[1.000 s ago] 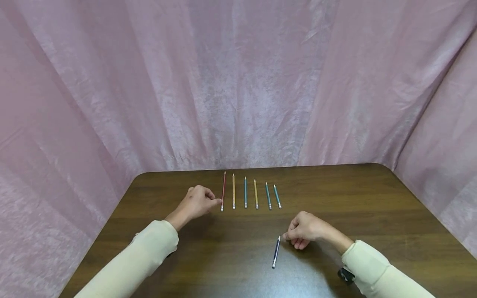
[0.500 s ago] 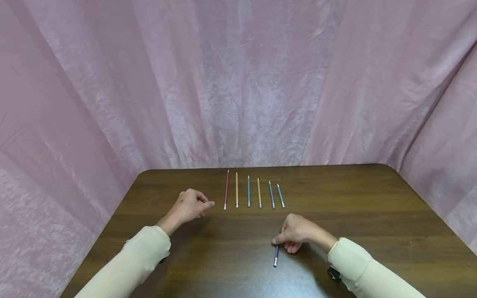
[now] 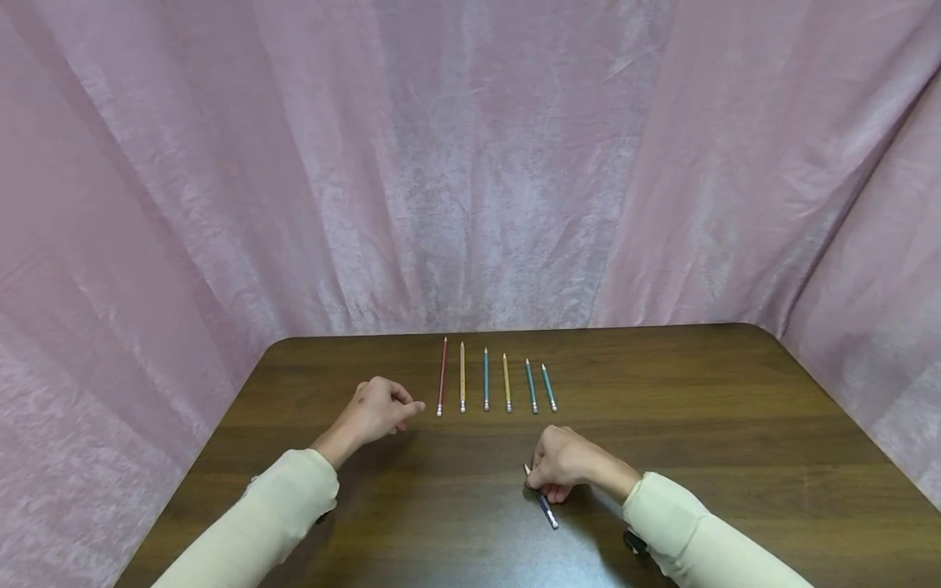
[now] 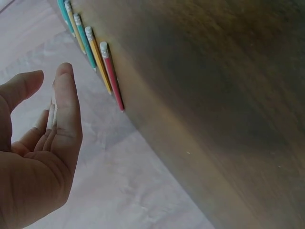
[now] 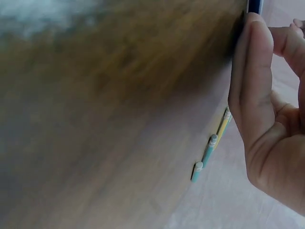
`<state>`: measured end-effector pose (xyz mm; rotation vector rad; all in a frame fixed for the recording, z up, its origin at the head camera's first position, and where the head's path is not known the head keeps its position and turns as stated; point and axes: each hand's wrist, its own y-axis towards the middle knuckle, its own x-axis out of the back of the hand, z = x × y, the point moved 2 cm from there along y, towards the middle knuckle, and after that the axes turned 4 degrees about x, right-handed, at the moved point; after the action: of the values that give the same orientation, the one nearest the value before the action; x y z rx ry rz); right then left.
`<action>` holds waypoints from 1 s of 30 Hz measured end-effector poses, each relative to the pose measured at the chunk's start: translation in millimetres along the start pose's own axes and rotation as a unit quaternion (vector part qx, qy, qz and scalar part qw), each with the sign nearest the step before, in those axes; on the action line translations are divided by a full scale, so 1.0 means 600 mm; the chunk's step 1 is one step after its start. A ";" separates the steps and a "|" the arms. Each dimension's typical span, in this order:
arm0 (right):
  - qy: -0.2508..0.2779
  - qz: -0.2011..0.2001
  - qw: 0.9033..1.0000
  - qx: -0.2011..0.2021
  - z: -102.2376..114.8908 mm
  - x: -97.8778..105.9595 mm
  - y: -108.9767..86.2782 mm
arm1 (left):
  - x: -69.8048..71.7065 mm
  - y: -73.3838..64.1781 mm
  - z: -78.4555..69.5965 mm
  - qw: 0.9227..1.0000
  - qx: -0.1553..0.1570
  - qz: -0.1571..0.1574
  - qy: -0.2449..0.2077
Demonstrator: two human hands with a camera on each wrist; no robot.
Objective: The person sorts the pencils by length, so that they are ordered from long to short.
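A dark blue pencil [image 3: 546, 510] with a white eraser end lies slanted near the middle front of the table. My right hand [image 3: 566, 462] pinches it close to its pointed end; in the right wrist view only a short piece of that pencil [image 5: 255, 5] shows beyond the fingertips. My left hand [image 3: 373, 410] hovers left of a row of pencils, holding nothing. Its thumb and index finger are apart in the left wrist view. The nearest pencil to it is the long red pencil [image 3: 442, 377], which it does not touch.
Right of the red pencil lie a yellow pencil [image 3: 462, 377], a blue pencil [image 3: 486, 380], another yellow pencil [image 3: 507, 382] and two shorter teal pencils [image 3: 532, 386], erasers toward me. Pink curtains [image 3: 470, 163] hang behind the brown table [image 3: 698, 408].
My right hand has reached the dark blue pencil, taken hold of it and turned its tip to the left. My left hand has drawn back leftward from the red pencil.
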<state>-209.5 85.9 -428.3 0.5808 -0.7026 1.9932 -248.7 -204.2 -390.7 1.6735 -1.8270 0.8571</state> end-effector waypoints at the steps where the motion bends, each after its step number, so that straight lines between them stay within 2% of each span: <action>1: 0.001 0.002 1.000 0.001 0.000 0.000 -0.001 | 0.000 0.001 -0.001 1.000 -0.001 -0.001 0.002; 7: 0.011 0.010 1.000 0.003 -0.004 0.007 -0.005 | -0.002 0.007 -0.008 1.000 -0.009 -0.007 0.010; 12: 0.019 0.005 1.000 -0.001 -0.010 0.029 -0.005 | -0.002 0.012 -0.015 1.000 -0.016 -0.004 0.007; 21: 0.025 -0.013 1.000 -0.002 -0.018 0.089 0.011 | -0.003 0.023 -0.025 1.000 -0.023 0.000 0.002; 30: 0.019 -0.030 0.999 -0.021 -0.043 0.153 0.052 | -0.016 0.046 -0.041 1.000 -0.025 -0.002 0.003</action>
<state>-283.1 146.0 -395.6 0.5319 -0.6960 1.9249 -276.2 -178.4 -384.1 1.6409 -1.8249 0.8078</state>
